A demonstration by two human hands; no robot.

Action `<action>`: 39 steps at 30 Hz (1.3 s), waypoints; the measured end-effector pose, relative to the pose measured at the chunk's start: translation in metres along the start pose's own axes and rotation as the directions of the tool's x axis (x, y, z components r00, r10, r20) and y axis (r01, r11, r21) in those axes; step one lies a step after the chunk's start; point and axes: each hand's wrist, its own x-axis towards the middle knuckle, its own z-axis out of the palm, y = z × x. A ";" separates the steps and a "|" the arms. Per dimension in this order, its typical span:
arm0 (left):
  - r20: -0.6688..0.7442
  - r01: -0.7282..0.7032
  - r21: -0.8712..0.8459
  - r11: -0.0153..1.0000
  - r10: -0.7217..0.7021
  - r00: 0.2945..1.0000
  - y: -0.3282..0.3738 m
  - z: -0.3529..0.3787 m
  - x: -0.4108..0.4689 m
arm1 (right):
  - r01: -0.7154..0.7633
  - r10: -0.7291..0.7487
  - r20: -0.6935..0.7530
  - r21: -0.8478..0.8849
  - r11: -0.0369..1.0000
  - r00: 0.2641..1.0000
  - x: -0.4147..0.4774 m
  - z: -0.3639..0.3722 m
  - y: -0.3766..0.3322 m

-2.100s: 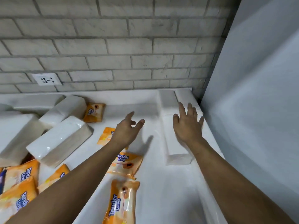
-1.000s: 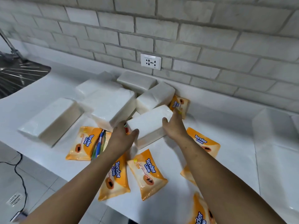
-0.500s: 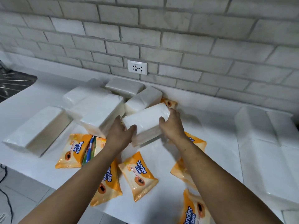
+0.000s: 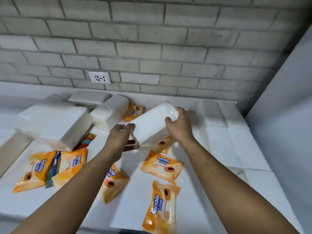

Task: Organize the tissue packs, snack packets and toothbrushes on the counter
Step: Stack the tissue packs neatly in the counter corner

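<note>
A white tissue pack (image 4: 152, 122) is lifted off the counter and tilted, held at both ends: my left hand (image 4: 119, 139) grips its near-left end, my right hand (image 4: 180, 125) its far-right end. Several more white tissue packs (image 4: 55, 122) lie in a loose heap at the left. Tissue packs (image 4: 219, 115) lie flat in rows along the right side. Orange "Tender Love" snack packets (image 4: 162, 166) are scattered over the counter (image 4: 135, 200). A toothbrush in packaging (image 4: 54, 168) lies between two packets at the left.
A wall socket (image 4: 100, 77) sits in the grey brick wall behind the heap. A white panel (image 4: 287, 115) closes off the right side. A red packet (image 4: 87, 140) pokes out from under the heap. The counter's front edge runs along the bottom.
Both hands took hold of the tissue pack in the heap, lifted it and carried it to the right. The view has swung right with it.
</note>
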 end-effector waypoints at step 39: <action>0.549 -0.297 0.668 0.683 -0.182 0.816 -0.124 0.072 -0.167 | -0.139 0.139 -0.001 0.071 0.988 0.990 -0.203 -0.093 0.098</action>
